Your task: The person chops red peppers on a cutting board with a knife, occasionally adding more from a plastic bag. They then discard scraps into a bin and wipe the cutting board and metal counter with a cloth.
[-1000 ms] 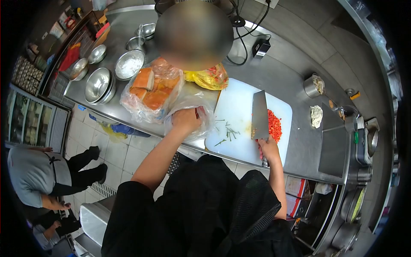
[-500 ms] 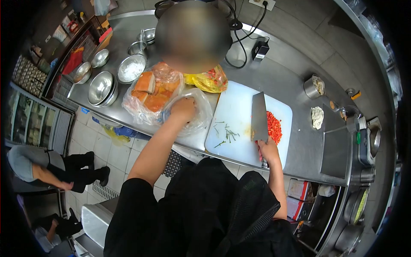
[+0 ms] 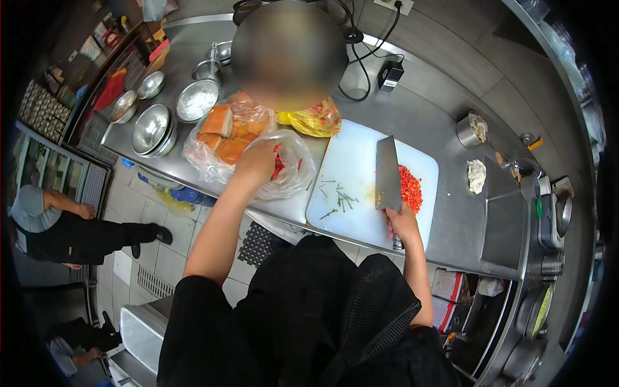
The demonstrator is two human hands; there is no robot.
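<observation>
My right hand (image 3: 403, 222) is closed around the handle of a cleaver (image 3: 388, 174). Its broad blade rests on a white cutting board (image 3: 361, 145), pointing away from me. A pile of chopped red chillies (image 3: 411, 188) lies right of the blade. Cut green stems (image 3: 345, 198) are scattered on the left part of the board. My left hand (image 3: 256, 165) is at the mouth of a clear plastic bag (image 3: 293, 184), its fingers mostly hidden. Red chillies (image 3: 278, 166) show in the bag beside that hand.
Bagged orange-brown blocks (image 3: 229, 151) and a yellow bag (image 3: 313, 120) sit behind the chilli bag. Steel bowls (image 3: 152, 132) stand left. At right are a steel pot (image 3: 472, 131), a white lump (image 3: 476, 176) and a sink (image 3: 504, 226). Two people are at left.
My left hand has drawn back to the left within the bag's opening, exposing the red chillies. The cleaver stays in place. A person at the left has shifted along the floor.
</observation>
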